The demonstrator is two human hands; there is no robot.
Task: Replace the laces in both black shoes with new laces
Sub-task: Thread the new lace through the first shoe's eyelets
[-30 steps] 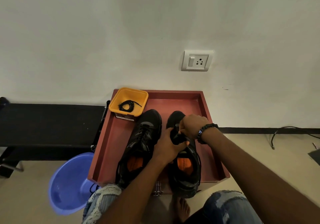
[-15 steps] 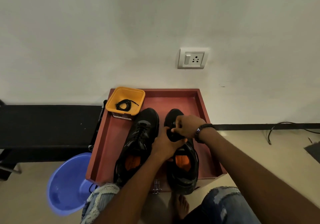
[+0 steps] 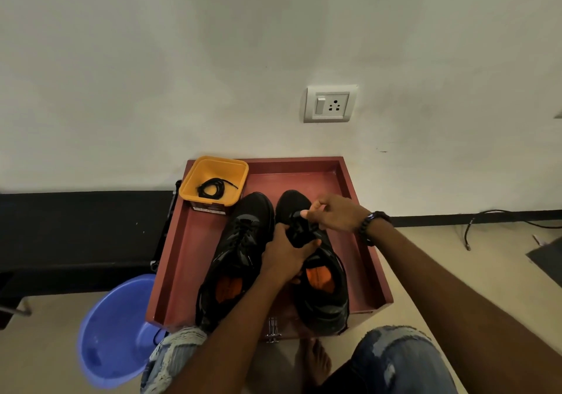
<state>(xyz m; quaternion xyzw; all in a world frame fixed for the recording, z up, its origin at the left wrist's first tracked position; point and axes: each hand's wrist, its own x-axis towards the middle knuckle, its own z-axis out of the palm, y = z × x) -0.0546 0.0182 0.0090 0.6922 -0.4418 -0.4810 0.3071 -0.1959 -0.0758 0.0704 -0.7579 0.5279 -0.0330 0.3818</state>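
Note:
Two black shoes with orange insoles stand side by side in a red-brown tray. The left shoe is laced. My left hand grips the tongue of the right shoe and holds it up. My right hand pinches a black lace near that shoe's front eyelets. A coiled black lace lies in a yellow tub at the tray's back left corner.
A blue basin sits on the floor left of the tray. A black bench runs along the wall at the left. A wall socket is above the tray. My knees in torn jeans and a bare foot are below it. Cables lie at right.
The camera has tilted slightly, shifting the view. My right hand has lifted a little from the shoe, fingers pinching the lace. My left hand keeps its hold on the tongue.

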